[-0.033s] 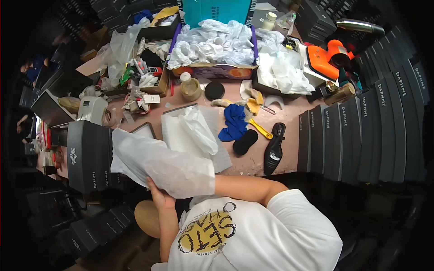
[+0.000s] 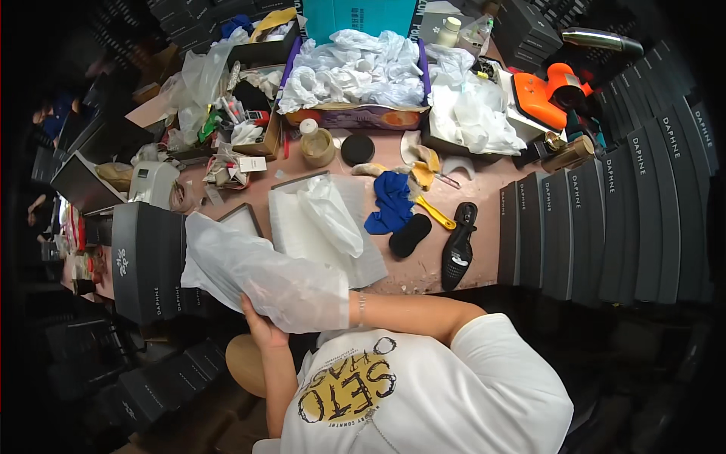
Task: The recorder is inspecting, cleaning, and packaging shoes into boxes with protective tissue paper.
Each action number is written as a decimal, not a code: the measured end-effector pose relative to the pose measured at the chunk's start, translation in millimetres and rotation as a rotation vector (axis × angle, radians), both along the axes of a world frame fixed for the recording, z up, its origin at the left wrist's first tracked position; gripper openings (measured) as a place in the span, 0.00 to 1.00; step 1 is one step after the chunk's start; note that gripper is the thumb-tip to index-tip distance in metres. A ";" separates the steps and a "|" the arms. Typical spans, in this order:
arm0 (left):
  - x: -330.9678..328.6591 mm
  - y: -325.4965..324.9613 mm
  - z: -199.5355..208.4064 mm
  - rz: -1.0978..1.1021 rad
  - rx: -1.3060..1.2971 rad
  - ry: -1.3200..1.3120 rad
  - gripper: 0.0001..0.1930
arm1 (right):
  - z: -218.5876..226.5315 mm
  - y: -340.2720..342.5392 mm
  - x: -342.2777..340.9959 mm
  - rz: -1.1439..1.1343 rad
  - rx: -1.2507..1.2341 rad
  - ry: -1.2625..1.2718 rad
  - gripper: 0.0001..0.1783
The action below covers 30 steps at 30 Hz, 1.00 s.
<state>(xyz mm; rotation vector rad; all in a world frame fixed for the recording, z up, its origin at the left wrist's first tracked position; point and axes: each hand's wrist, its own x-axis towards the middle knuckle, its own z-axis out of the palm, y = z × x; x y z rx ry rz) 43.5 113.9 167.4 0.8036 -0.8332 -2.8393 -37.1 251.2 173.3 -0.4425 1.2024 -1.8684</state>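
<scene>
A translucent white bag (image 2: 261, 272) lies slanted in front of me at the table's near edge. My left hand (image 2: 261, 324) grips its lower edge, thumb up along the near side. Into the bag's right end goes my right forearm (image 2: 416, 312), as far as a bracelet at the wrist. The bag hides my right hand, so its fingers do not show. Just beyond lies white tissue paper (image 2: 291, 227), spread over a shallow grey box. To the right, a black heeled shoe (image 2: 457, 253) rests sole up near a black oval pad (image 2: 411, 236).
A blue cloth (image 2: 391, 204) and a yellow-handled tool (image 2: 435, 215) lie mid-table. Behind them stand a jar (image 2: 318, 149), a round black lid (image 2: 358, 150) and a purple box (image 2: 355, 118) of crumpled white paper. Dark shoeboxes (image 2: 582, 234) line the right; more (image 2: 144, 257) stand left.
My right forearm has drawn slightly out of the bag, so the bracelet now shows. The bag and my left hand have shifted a little to the left.
</scene>
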 end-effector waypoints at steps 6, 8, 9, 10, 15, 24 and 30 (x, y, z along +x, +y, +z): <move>-15.5 -32.3 4.1 0.111 -0.199 -0.111 0.31 | 23.9 127.9 -14.0 -0.648 -0.913 -0.833 0.43; -14.6 -27.5 11.0 0.071 -0.184 -0.136 0.31 | 24.1 137.0 -19.6 -0.778 -1.023 -0.824 0.45; -14.9 -24.5 10.2 0.060 -0.159 -0.143 0.31 | 24.1 138.7 -20.1 -0.769 -1.063 -0.821 0.46; -16.1 -20.2 7.8 0.059 -0.155 -0.150 0.29 | 25.8 139.3 -20.9 -0.761 -1.073 -0.825 0.46; -20.1 14.7 13.4 0.057 -0.208 -0.193 0.26 | 27.7 141.6 -18.0 -0.756 -1.138 -0.863 0.47; -16.1 30.8 20.0 0.058 -0.490 -0.072 0.31 | 9.5 139.4 -4.7 -0.423 -1.153 -0.758 0.46; -8.9 55.9 35.9 -0.047 -0.662 0.022 0.26 | -5.9 96.2 51.4 -0.009 -0.118 -0.292 0.45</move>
